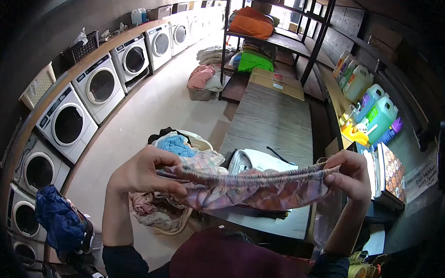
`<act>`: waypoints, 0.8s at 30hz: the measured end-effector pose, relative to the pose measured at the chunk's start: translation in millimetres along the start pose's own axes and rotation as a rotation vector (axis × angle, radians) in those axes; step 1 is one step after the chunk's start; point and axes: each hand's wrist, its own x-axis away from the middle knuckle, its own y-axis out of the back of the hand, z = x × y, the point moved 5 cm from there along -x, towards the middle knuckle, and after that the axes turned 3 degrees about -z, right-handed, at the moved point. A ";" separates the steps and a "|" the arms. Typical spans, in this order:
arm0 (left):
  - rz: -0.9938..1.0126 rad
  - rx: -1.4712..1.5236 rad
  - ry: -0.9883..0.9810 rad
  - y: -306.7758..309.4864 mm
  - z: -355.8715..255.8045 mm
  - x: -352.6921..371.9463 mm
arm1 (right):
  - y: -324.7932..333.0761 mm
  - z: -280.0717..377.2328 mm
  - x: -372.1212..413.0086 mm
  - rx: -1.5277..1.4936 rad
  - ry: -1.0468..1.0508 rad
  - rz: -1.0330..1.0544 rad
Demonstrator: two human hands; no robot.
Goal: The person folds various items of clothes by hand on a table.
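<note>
— What have your 2 hands got?
— My left hand point(143, 174) and right hand point(352, 175) both have fingers clamped on the patterned garment point(250, 188). Its waistband is stretched between them over the bench point(277, 116), with the laundry basket point(204, 140) beside it.

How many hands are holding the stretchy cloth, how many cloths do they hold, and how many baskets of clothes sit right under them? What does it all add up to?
Hands: 2 (left hand, right hand)
patterned cloth: 1
laundry basket: 1
Total: 4
</note>
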 end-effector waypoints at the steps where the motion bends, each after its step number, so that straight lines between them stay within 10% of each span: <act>1: -0.047 0.047 0.054 4.0 6.4 -4.1 | -1.0 0.9 -1.4 -0.012 -0.024 0.006; 9: -0.620 -0.041 0.071 3.5 -24.4 -69.4 | -40.6 -9.1 -69.9 -0.123 -0.029 -0.299; 13: -0.596 0.073 -0.355 -43.3 -72.4 -80.4 | -105.9 43.0 -59.4 -0.687 0.096 -0.088; 24: -0.350 0.617 -0.232 -37.4 -52.2 -70.4 | -63.7 9.9 -46.3 0.094 0.492 -0.505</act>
